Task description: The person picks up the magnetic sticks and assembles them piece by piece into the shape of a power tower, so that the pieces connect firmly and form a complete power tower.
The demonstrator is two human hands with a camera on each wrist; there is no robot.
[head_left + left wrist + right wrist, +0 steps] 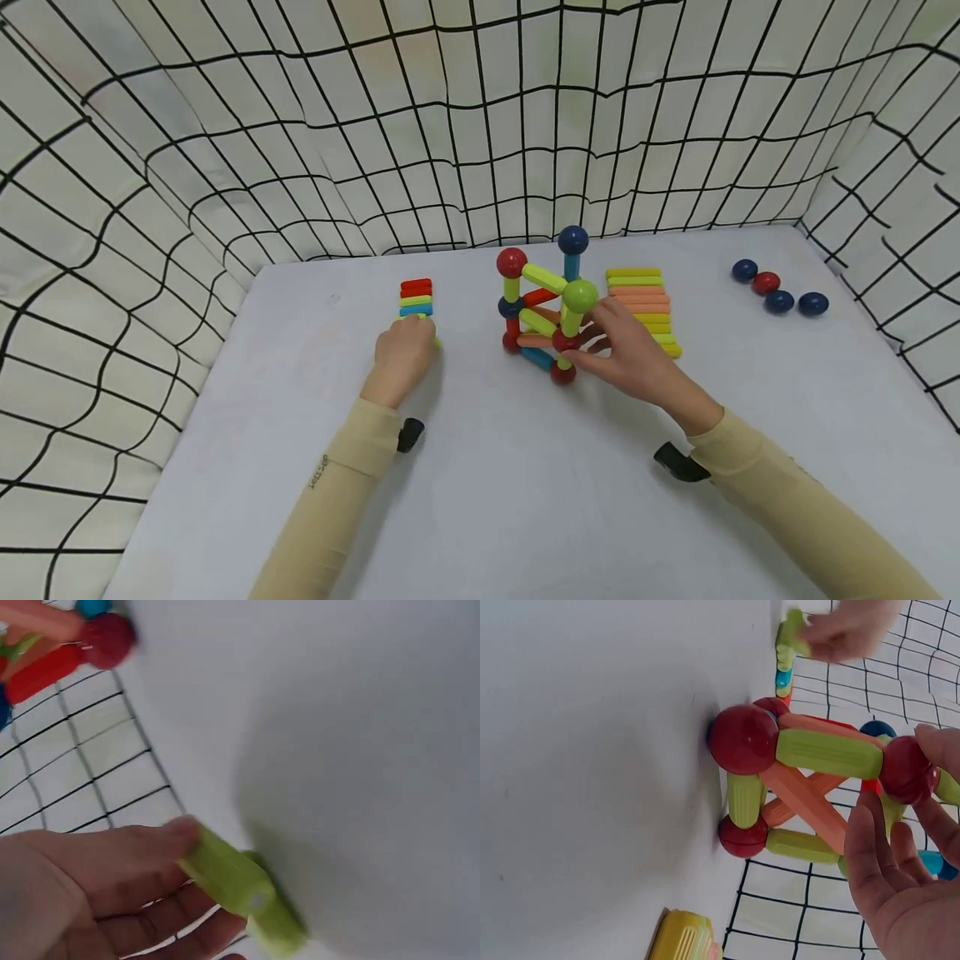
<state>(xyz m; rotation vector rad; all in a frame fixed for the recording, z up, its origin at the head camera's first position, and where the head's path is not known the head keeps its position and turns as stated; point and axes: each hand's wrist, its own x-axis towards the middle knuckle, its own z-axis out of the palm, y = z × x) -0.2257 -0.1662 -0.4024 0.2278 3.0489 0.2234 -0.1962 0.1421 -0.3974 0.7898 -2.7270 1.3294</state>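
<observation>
My left hand [403, 357] pinches a light green magnetic rod [225, 874] between thumb and fingers, at the near end of a short row of coloured rods [416, 301]. In the left wrist view, another green piece lies against the held rod's end. A framework of balls and rods [534, 321] stands mid-table, with a dark blue ball [573, 240] at its top. At its right side, my right hand [633, 354] holds a red ball [907, 769] between thumb and fingers, partway up a green upright. Crossed orange rods [802, 796] show in the right wrist view.
Behind the right hand lies a longer row of yellow, green and orange rods [637, 302]. Several loose balls, dark blue and a red one [766, 283], lie at the far right. Black netting [480, 158] over white cloth surrounds the white table [525, 500].
</observation>
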